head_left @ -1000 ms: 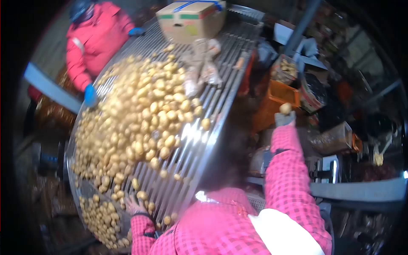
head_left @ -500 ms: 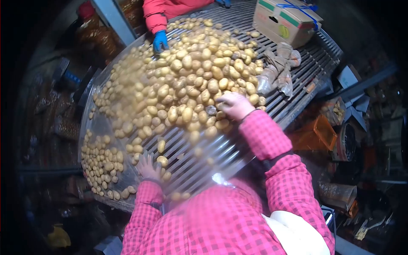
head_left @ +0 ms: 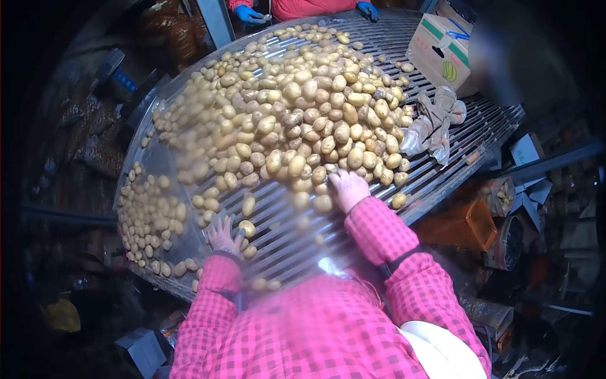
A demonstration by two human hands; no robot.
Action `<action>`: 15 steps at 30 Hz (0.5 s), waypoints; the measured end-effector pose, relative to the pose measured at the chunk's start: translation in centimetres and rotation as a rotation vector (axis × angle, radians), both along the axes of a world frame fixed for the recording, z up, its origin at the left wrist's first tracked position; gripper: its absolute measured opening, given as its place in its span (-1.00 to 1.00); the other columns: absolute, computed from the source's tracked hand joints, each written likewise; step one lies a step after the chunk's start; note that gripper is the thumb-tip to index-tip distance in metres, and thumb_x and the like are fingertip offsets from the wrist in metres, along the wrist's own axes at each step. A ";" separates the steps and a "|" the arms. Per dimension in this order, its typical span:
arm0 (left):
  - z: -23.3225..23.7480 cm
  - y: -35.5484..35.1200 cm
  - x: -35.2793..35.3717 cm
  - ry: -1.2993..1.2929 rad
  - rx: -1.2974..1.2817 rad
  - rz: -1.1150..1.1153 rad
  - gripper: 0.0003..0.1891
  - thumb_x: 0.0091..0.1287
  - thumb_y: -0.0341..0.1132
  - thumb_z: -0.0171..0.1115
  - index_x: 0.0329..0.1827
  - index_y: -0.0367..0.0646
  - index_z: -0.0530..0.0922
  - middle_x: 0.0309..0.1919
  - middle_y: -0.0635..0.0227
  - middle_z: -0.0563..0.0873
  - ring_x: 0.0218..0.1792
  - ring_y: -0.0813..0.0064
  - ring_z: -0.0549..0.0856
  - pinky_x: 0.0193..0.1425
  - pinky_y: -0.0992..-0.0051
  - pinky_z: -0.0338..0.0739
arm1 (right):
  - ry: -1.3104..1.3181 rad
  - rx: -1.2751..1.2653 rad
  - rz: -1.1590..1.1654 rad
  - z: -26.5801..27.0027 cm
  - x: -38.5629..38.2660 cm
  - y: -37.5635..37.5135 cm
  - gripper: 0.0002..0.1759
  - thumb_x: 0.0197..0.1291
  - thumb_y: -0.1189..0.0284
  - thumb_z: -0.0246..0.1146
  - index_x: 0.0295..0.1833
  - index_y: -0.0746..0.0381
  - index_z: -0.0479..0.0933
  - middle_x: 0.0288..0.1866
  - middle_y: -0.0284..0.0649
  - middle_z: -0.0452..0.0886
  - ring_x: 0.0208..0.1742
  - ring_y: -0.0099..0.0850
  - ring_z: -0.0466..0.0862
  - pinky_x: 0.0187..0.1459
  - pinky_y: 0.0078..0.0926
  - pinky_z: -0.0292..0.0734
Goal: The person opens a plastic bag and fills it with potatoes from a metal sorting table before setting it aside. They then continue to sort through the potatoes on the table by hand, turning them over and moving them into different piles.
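A large heap of potatoes (head_left: 303, 107) lies on a slatted metal table (head_left: 281, 237). My right hand (head_left: 349, 188) is at the heap's near edge, fingers pointing into the potatoes; its fingertips touch them, and whether it grips one is hidden. My left hand (head_left: 223, 235) rests at the lower left with its fingers spread, beside a single potato (head_left: 247, 228) and holding nothing. To its left, smaller potatoes (head_left: 151, 215) lie in a separate section at the table's left edge.
A cardboard box (head_left: 440, 50) and crumpled wrapped cloths (head_left: 435, 126) sit on the table's right part. Across the table is a co-worker in red with blue-gloved hands (head_left: 250, 14). An orange crate (head_left: 464, 226) stands beyond the right edge.
The view has shifted. My right hand has moved nearer to me along the heap's edge. The co-worker's blue-gloved hand has drawn back from the potatoes. My left hand stays nearly in place.
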State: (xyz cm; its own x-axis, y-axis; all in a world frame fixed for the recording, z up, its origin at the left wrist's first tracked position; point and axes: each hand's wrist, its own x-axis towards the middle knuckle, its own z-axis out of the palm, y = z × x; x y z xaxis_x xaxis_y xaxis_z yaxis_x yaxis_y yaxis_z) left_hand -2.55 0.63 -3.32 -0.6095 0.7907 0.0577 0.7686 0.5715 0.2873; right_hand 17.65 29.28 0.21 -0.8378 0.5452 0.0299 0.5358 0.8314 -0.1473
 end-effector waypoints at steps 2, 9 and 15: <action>0.5 0.8 0.2 -0.053 -0.032 0.042 -0.44 0.01 -0.19 0.24 0.12 -0.16 0.39 0.24 0.18 0.27 0.27 0.06 0.18 0.33 0.18 0.01 | 0.079 -0.201 -0.044 1.0 1.2 -1.1 -0.82 0.01 0.34 0.12 -0.23 0.10 0.49 -0.29 -0.15 0.52 -0.22 -0.19 0.56 -0.16 -0.27 0.46; 8.3 6.1 4.4 -1.878 0.686 0.216 -0.47 0.33 -0.05 -0.08 0.29 -0.08 0.15 0.03 0.18 0.49 0.11 0.31 0.45 -0.12 0.35 0.54 | 0.210 -0.973 0.145 9.5 -2.2 -5.9 -0.41 -0.03 0.26 0.30 0.15 0.17 0.36 0.02 -0.04 0.51 0.07 -0.25 0.49 0.08 -0.42 0.37; 5.0 1.1 4.3 -1.433 0.590 -0.042 -0.76 0.26 -0.33 -0.02 -0.04 -0.19 0.41 -0.23 0.25 0.52 -0.33 0.48 0.53 -0.41 0.57 0.43 | 0.742 -0.461 -0.313 5.9 -2.0 8.2 -0.76 0.03 0.34 0.16 -0.14 0.09 0.55 -0.26 -0.08 0.59 -0.19 -0.16 0.58 -0.12 -0.34 0.47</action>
